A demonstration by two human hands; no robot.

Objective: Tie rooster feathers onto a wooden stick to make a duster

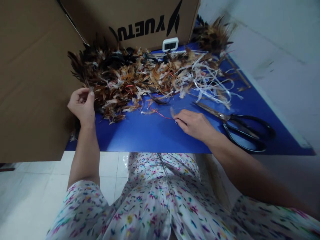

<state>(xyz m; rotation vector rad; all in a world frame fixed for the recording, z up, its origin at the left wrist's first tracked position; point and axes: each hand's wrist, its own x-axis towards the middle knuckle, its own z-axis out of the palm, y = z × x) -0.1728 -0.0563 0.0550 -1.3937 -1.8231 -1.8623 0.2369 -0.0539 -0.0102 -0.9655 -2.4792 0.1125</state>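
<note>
R hand (191, 123) part-hides feather (172, 112); L hand (83, 106) pinched, contents unclr.

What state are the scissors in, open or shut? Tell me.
Shut. The blades of the scissors lie together and taper to one tip, with no gap showing between them.

Cardboard box (145, 10): "YUETU" (141, 27), black, upside down | black logo (173, 20) beside it | white display (170, 44): unreadable

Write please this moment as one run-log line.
left hand: pinched at feather pile | right hand: pinches small feather, red thread beside it | rest: scissors on blue table, box behind pile
</note>
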